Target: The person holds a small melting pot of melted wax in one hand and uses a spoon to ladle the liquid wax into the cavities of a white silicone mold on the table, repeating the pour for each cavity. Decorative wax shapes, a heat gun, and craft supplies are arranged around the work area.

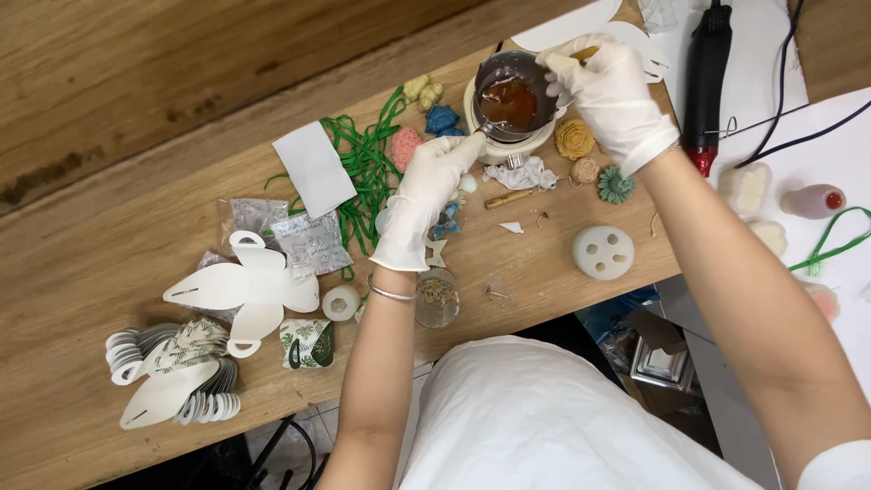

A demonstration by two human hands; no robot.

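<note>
- We see the right hand (610, 95), in a white glove, with its grip pinched on a thin wooden stick (583, 53) at the right rim of the small dark pot (513, 86).
- The pot holds a brown-orange liquid (508, 104) and sits on a round white warmer (508, 145), directly under and just left of that grip.
- Our left hand (425, 195), also gloved, has its grip pressed together on something thin at the pot's lower left edge; we cannot tell what it is.
- Just beside the warmer lie small moulded flowers: a yellow one (574, 139), a teal one (615, 184), a blue one (443, 119) and a pink one (405, 148).
- Farther out on the table (82, 245) we find green ribbon (367, 159), a white round mould (602, 251), a glass jar (437, 298) and white card cut-outs (245, 286).
- A black and red heat tool (706, 77) lies well apart to the right.
</note>
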